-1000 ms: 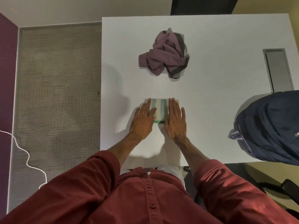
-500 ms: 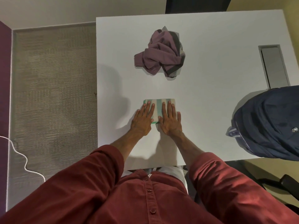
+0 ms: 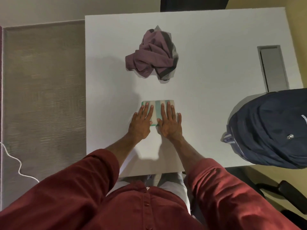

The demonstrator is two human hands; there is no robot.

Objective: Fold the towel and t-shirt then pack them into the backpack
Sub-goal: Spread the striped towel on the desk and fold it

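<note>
A small folded towel (image 3: 157, 107) with green and cream stripes lies on the white table (image 3: 207, 72) in front of me. My left hand (image 3: 141, 122) lies flat on its left part, fingers straight. My right hand (image 3: 169, 123) presses flat on its right part, fingers straight and spread. A crumpled purple and grey t-shirt (image 3: 153, 54) sits in a heap farther back on the table, apart from both hands. The dark blue backpack (image 3: 272, 130) rests at the table's right edge, its opening not visible.
A grey rectangular cable slot (image 3: 272, 67) is set in the table at the right, behind the backpack. Carpet (image 3: 43, 97) and a white cord (image 3: 15, 160) lie to the left. A dark chair part (image 3: 289, 193) shows at the lower right.
Both hands have stayed flat on the folded towel, shifting only slightly on it. The head camera has moved a little, so the scene sits differently in the frame.
</note>
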